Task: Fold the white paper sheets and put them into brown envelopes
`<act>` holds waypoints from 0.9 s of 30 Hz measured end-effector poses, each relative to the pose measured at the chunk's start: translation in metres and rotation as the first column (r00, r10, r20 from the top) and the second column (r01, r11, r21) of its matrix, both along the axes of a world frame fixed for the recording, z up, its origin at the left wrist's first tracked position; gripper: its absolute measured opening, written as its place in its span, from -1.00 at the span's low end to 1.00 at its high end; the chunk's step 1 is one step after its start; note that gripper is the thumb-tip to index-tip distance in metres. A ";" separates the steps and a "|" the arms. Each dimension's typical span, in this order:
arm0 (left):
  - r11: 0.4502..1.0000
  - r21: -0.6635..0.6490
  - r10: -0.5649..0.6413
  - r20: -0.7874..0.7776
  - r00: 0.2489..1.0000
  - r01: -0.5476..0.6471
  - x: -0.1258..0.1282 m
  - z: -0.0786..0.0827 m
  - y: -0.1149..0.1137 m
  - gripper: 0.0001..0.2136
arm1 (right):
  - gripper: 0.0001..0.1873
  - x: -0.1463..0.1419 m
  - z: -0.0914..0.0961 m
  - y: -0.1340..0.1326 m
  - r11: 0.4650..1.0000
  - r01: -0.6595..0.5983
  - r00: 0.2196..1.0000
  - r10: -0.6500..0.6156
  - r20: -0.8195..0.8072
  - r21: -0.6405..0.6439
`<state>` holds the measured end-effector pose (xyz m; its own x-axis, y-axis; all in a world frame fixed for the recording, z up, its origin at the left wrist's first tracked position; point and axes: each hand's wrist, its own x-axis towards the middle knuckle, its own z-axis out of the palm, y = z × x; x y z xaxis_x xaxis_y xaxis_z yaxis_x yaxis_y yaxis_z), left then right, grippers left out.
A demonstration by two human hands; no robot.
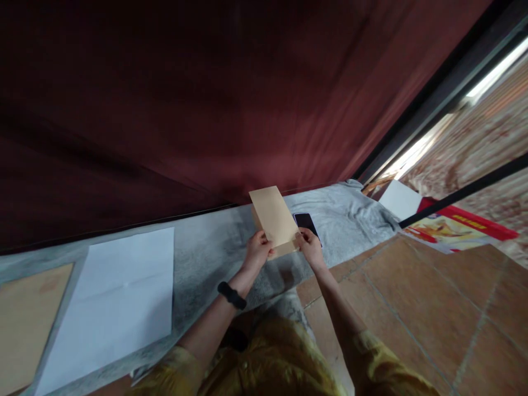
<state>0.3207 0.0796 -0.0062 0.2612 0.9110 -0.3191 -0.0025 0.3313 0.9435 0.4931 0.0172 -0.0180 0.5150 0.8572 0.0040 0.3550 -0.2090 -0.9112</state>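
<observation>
A tan sheet of paper [274, 214], folded near its lower edge, is held up in front of me over a grey cloth. My left hand [258, 252] pinches its lower left corner between thumb and fingers. At the lower right corner, my right hand [309, 246] grips the same paper with its fingertips. Just behind my right hand a dark-screened phone [306, 221] lies on the cloth, partly covered by that hand. Whether the tan paper is one sheet or several layers, I cannot tell.
The grey cloth [206, 264] runs along a dark red curtain [231, 110]. To the left lie a large white sheet [119, 291] and a tan board or sheet [28, 324]. On the right are a white box [400, 199], a red and yellow printed package [454, 226] and tiled floor [429, 297].
</observation>
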 end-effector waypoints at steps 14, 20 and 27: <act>0.998 0.056 -0.016 -0.206 0.978 0.028 0.003 -0.036 -0.005 -0.51 | -0.70 0.009 -0.013 -0.010 0.974 0.015 0.972 0.039 0.234 -0.225; 0.994 0.104 -0.014 -0.273 0.962 0.044 -0.007 -0.035 -0.011 -0.53 | -0.66 0.005 -0.015 -0.014 0.974 -0.012 0.970 0.066 0.234 -0.224; 0.987 0.157 0.014 -0.338 0.941 0.042 -0.011 -0.030 -0.015 -0.57 | -0.67 -0.001 -0.018 -0.018 0.978 -0.004 0.970 0.054 0.236 -0.209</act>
